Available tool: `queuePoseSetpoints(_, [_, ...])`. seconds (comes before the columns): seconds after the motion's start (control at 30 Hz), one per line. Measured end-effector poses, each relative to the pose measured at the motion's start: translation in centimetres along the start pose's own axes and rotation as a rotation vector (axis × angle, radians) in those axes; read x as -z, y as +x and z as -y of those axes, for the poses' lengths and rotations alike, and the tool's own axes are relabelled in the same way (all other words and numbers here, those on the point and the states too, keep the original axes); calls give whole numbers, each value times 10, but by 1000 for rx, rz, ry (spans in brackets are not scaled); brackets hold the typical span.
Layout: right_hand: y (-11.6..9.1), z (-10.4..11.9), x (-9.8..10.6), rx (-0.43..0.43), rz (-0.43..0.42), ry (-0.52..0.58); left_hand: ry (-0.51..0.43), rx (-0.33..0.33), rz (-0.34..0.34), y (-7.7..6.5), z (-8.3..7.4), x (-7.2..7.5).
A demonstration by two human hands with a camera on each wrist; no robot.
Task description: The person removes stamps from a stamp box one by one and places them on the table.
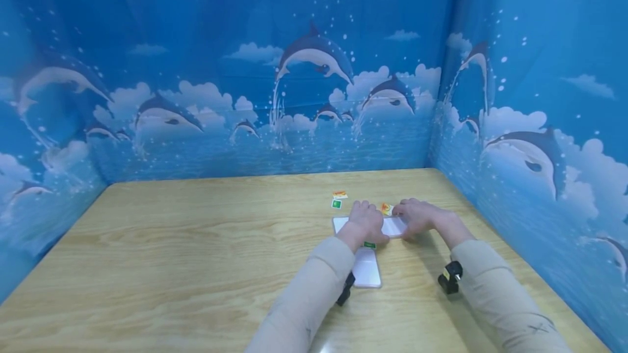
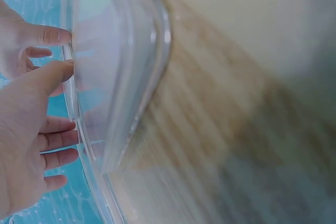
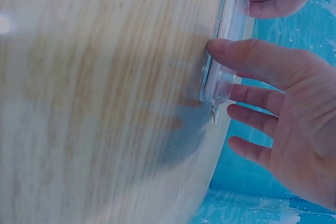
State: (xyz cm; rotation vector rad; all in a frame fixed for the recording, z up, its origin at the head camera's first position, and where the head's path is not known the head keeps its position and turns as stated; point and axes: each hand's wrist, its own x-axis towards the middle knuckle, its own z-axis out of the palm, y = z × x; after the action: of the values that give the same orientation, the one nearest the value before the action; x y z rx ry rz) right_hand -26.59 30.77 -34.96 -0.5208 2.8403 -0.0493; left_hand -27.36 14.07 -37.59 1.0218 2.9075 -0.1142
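Observation:
A flat, clear plastic box (image 1: 394, 226) lies crosswise on the table, with a hand on either side. My left hand (image 1: 364, 221) pinches it by the near edge, thumb in front and fingers on the far side. At its right end my right hand (image 1: 417, 217) grips it the same way; in the right wrist view the thumb (image 3: 226, 48) presses the near rim. A second clear plastic piece (image 1: 366, 271) lies below my left wrist, and fills much of the left wrist view. Beside it a small green card (image 1: 369, 244) is partly covered by my left hand.
Past the hands lie small picture cards: a green one (image 1: 336, 204), an orange one (image 1: 339, 194) and a yellow-orange one (image 1: 387, 209) by the box's far edge. The wooden table (image 1: 171, 255) meets a blue dolphin-print curtain (image 1: 221, 70) at the back and sides.

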Motion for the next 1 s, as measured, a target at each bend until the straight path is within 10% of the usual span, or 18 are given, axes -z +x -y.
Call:
queuePoseSetpoints(0.7, [-3,3,-4,34,-139,-123,43,10,-15,-6,5,-1])
queuePoseSetpoints(1.0, [-4,3,-2,123,-326,-125,153,-38,-195,-11,15,5])
